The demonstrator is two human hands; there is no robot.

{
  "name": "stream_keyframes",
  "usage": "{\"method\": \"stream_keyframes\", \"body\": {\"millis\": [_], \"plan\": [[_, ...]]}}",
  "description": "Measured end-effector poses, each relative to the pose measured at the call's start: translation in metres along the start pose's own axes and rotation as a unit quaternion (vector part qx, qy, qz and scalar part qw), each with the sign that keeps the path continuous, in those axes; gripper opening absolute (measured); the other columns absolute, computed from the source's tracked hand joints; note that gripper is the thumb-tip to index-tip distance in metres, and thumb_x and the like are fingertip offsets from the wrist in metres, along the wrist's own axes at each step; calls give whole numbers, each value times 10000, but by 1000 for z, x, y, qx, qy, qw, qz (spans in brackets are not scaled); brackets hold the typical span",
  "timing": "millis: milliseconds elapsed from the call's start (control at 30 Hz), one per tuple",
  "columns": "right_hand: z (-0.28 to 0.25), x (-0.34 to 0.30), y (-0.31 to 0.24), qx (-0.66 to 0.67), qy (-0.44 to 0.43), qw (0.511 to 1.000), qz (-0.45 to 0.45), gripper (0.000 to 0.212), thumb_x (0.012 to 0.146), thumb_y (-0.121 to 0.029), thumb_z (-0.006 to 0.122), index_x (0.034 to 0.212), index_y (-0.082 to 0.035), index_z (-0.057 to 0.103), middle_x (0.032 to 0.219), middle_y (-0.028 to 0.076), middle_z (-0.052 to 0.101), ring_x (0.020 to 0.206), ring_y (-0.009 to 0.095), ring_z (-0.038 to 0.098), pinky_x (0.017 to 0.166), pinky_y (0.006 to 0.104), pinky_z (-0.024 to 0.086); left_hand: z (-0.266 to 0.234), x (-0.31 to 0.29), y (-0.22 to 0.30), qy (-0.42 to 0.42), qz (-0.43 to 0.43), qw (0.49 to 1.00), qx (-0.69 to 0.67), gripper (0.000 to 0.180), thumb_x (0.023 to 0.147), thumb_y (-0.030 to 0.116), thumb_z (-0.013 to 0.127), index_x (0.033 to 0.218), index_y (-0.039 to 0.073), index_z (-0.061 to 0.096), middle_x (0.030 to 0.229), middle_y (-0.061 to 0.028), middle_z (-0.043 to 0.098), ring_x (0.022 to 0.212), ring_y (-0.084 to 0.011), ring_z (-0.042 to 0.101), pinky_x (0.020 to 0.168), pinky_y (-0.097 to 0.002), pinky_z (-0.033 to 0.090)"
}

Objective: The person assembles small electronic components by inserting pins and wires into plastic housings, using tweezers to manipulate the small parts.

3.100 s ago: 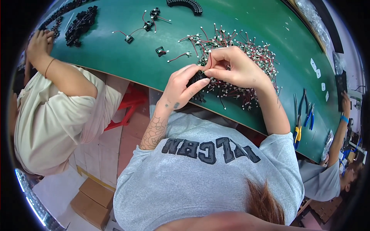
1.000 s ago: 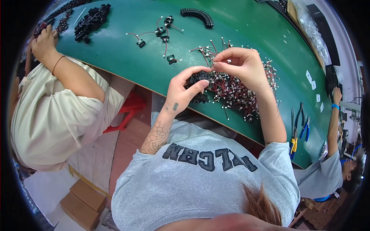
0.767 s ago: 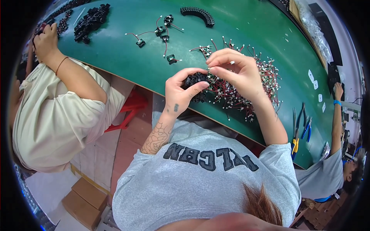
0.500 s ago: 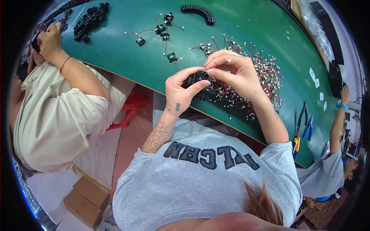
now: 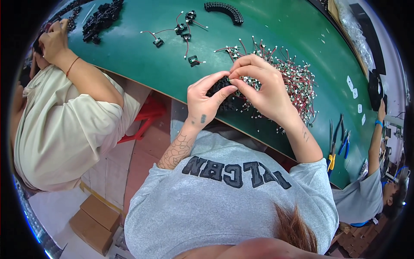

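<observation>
My left hand is closed round a bundle of black ridged plastic pieces, thumb on the near side and fingers on the far side. Against the upper right of that bundle, the thumb and index finger of my right hand are pinched together, with the other fingers curled. Whatever sits between these fingertips is too small and covered to make out. Beneath and beyond my right hand spreads a heap of small connectors on red and black wires. More black pieces show just under my left hand, partly hidden.
Several black parts with wires lie farther off on the green table, near a curved black strip. Pliers with blue handles and a yellow-handled tool rest at the right. Co-workers sit on both sides; the left one's hand holds something dark.
My right fingertips have closed in tighter against the black pieces. A small white plug seen among those fingers before no longer shows. My left hand keeps its hold.
</observation>
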State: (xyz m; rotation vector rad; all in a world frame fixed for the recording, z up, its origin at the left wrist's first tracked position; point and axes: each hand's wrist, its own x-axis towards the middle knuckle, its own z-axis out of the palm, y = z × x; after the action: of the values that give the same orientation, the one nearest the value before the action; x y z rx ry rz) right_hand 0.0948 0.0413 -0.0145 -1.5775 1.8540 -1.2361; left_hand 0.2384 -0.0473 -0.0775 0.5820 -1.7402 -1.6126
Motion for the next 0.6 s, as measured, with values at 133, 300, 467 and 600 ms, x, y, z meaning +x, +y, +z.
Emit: {"method": "stream_keyframes", "body": {"millis": [133, 300, 467, 600], "plan": [[4, 2, 4, 44, -11, 998, 30, 73, 808, 7, 660, 871, 29, 690, 995, 68, 626, 843, 146, 583, 708, 229, 479, -8, 0, -1, 22, 25, 998, 53, 351, 754, 27, 758, 1092, -9, 672, 961, -81, 712, 763, -123, 629, 715, -222, 509], [-1, 13, 6, 185, -31, 972, 143, 77, 811, 13, 638, 844, 74, 671, 1105, 129, 589, 943, 206, 564, 817, 293, 476, -12, 4, -2, -42, 94, 994, -24, 379, 780, 79, 752, 1145, 28, 664, 1031, -81, 706, 741, -142, 619, 667, -246, 495], [-14, 15, 25, 333, -83, 923, 174, 122, 883, -15, 549, 947, 61, 620, 1179, 199, 585, 1111, 300, 560, 908, 355, 487, 0, 5, -18, 55, 236, 969, -51, 393, 845, 190, 711, 1201, 40, 638, 1021, -106, 701, 695, -194, 621, 637, -293, 491], [-19, 38, 9, 293, 9, 943, 161, 248, 937, -72, 526, 1152, 50, 520, 1220, 267, 548, 1100, 284, 573, 910, 292, 523, -10, -6, -23, 22, 185, 982, -34, 402, 855, 229, 694, 1189, 13, 629, 989, -127, 699, 705, -247, 632, 650, -315, 497]]}}
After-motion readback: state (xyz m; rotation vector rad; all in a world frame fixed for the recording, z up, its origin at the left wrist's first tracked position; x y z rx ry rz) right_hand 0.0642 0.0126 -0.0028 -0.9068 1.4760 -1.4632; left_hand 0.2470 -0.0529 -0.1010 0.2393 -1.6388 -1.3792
